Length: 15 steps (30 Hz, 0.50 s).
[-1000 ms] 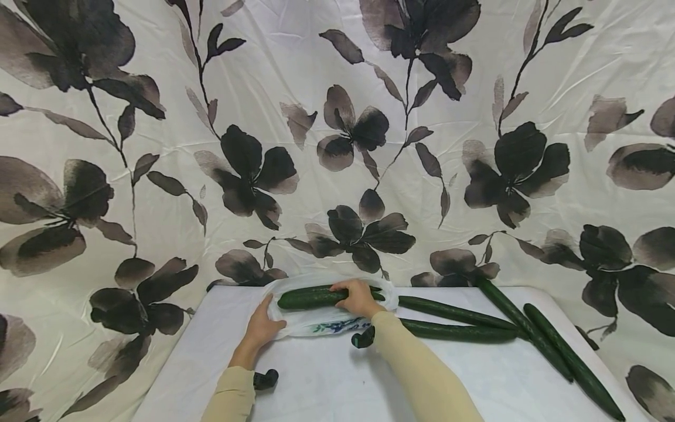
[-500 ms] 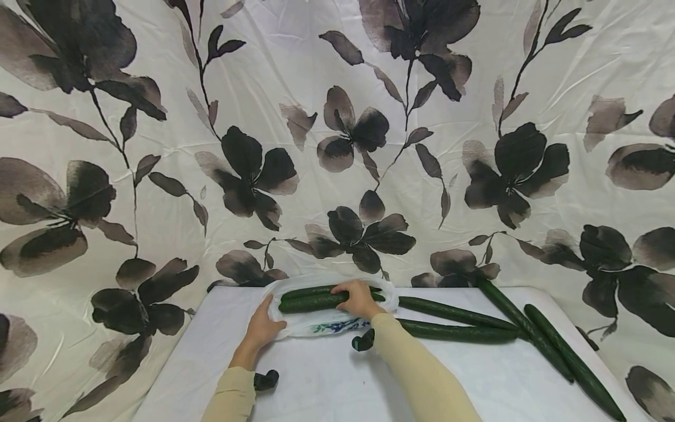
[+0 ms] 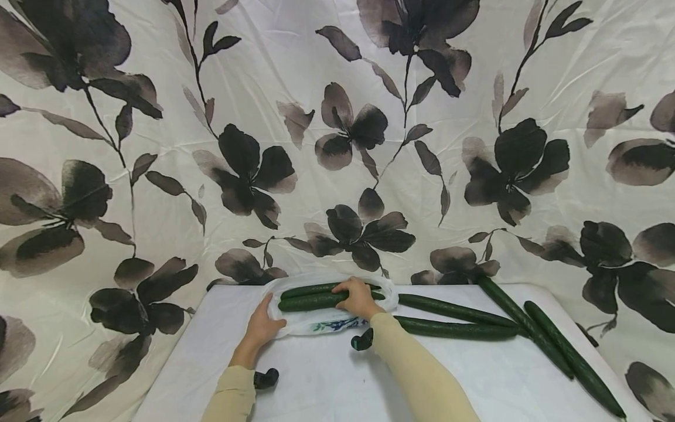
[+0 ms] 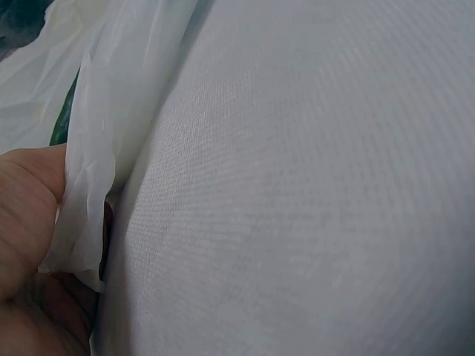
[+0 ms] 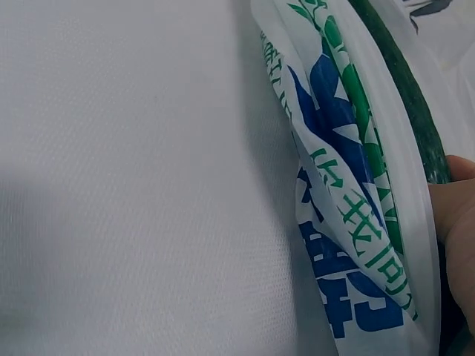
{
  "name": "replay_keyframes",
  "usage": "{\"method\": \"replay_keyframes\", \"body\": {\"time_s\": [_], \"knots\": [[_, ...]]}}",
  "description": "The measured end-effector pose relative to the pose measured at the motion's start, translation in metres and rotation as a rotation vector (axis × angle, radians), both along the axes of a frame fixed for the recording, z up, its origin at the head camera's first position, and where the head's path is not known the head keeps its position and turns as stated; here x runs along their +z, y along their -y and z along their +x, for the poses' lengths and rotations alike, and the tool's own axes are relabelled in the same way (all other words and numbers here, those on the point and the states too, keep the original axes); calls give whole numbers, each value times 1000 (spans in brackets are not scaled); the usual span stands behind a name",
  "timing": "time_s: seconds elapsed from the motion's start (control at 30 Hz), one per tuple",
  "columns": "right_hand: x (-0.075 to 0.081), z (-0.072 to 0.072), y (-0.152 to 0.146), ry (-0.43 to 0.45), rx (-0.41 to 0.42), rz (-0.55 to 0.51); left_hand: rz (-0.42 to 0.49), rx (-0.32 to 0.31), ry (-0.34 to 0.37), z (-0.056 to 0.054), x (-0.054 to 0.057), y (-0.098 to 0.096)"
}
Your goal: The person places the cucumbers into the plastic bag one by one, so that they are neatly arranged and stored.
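A white plastic bag (image 3: 295,327) with blue and green print lies open at the table's far edge. Inside it, a front cucumber (image 3: 308,302) and a back cucumber (image 3: 306,291) rest side by side. My left hand (image 3: 262,325) holds the bag's left rim, and the left wrist view has the plastic (image 4: 96,163) between thumb and fingers. Over the bag's right part, my right hand (image 3: 357,299) grips the front cucumber, its thumb on the near side. The right wrist view catches a green cucumber (image 5: 404,78) at the thumb, behind the printed bag (image 5: 349,185).
Right of the bag lie an upper cucumber (image 3: 448,309) and a lower cucumber (image 3: 459,330). Two more, a slanted cucumber (image 3: 522,322) and an outer cucumber (image 3: 575,357), lie toward the white table's (image 3: 316,381) right edge. A floral cloth (image 3: 295,70) hangs behind.
The front cucumber in the bag has sunk slightly toward me under my right hand, so more of the back cucumber shows. My left hand keeps its place on the rim.
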State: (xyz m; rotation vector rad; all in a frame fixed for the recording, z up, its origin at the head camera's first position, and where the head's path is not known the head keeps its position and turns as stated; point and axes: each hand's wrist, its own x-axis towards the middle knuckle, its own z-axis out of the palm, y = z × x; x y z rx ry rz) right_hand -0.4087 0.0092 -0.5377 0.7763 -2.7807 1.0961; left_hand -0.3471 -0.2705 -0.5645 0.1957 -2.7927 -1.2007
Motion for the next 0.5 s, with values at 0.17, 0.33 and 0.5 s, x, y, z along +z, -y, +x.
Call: {"method": "replay_keyframes", "body": {"time_s": [0.17, 0.33, 0.5], "knots": [[2, 1, 0, -5, -4, 12, 4, -1, -5, 0, 0, 0], [2, 1, 0, -3, -10, 7, -5, -3, -7, -1, 0, 0], [1, 1, 0, -6, -12, 6, -2, -1, 0, 0, 0, 0]]}}
